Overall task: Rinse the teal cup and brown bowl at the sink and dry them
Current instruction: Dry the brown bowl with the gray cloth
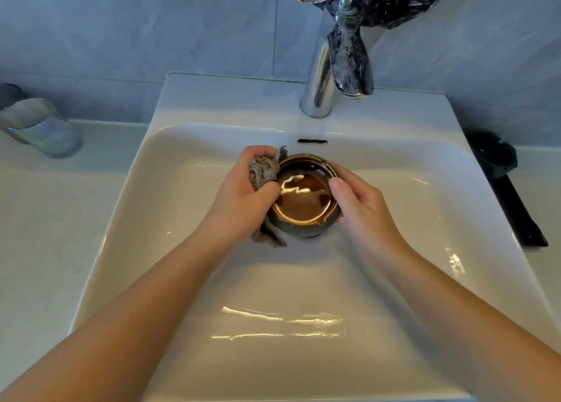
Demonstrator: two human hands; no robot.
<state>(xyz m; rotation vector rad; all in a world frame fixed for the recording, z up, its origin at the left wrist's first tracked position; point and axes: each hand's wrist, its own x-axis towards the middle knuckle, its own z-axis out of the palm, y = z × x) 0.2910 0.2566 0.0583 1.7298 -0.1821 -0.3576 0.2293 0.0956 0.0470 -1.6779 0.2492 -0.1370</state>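
head: single wide-angle view | faces forward and steeply down onto sink (230, 101) | close above it

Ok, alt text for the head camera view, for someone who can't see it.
Over a white sink, the left hand holds a grey cloth against the rim of a brown bowl while the right hand grips its other side.

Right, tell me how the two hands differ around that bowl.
The left hand clutches a grey cloth against the left side of the brown bowl. The right hand grips the bowl's right side bare, thumb over the rim. Both are on the bowl, within the white sink.
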